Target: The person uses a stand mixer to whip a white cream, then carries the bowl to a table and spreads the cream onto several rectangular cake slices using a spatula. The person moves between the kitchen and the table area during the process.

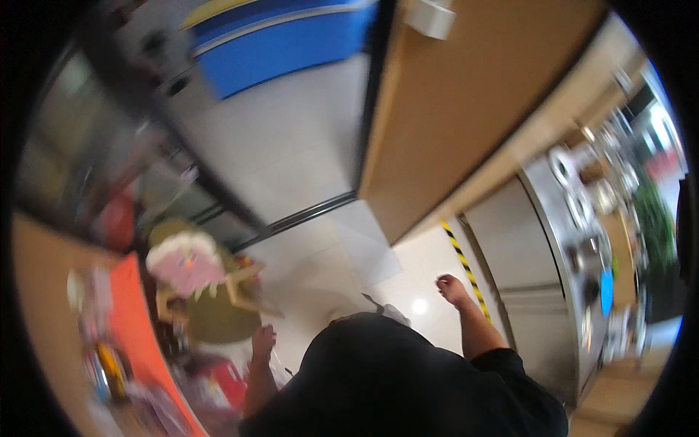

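My left hand (264,340) hangs by my side with its fingers curled, and I see nothing in it. It is nearest to a wooden stool or chair (240,297) with an olive-green seat (221,322) and a pink and white cushion (188,264). My right hand (451,288) is held out over the pale floor, fingers curled inward, also with no object visible in it. A yellow-and-black floor strip (463,257) runs beside that hand, in front of a steel cabinet (519,246). Motion blur softens both hands.
Ahead, a dark door track (312,212) crosses the floor between a glass partition (180,147) and a brown panel (453,98). Beyond it stands a blue cabinet or bin (284,49). Dishes (576,205) crowd the steel counter at right; an orange-edged shelf (134,322) is at left.
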A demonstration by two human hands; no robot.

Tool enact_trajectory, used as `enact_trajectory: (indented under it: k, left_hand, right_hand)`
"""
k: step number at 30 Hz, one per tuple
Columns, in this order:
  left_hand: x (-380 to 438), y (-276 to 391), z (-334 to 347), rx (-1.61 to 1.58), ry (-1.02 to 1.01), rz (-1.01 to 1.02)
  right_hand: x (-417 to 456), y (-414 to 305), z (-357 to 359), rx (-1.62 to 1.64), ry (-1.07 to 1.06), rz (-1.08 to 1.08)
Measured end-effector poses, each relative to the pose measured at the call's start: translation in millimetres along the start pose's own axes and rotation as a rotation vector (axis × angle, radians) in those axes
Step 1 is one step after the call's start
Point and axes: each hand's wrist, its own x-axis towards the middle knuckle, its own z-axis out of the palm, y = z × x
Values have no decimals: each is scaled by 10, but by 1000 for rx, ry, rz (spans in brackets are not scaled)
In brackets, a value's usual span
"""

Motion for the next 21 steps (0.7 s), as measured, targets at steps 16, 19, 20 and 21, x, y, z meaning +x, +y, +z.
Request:
enact_trajectory:
  k: [16,19,20,21]
  left_hand:
    - [1051,1879,1128,633,-346,157]
    - [918,1813,1520,777,-439,155]
    - [882,1813,1577,807,-439,162]
    - [834,1791,1647,833,-447,167]
  right_hand:
    - [-2039,1815,118,-68,146,679]
    - [-1708,2044,167,-121,296,498]
    - [-1522,1836,19,-51,280,473]
    - [-1405,1485,-218,10,259,447]
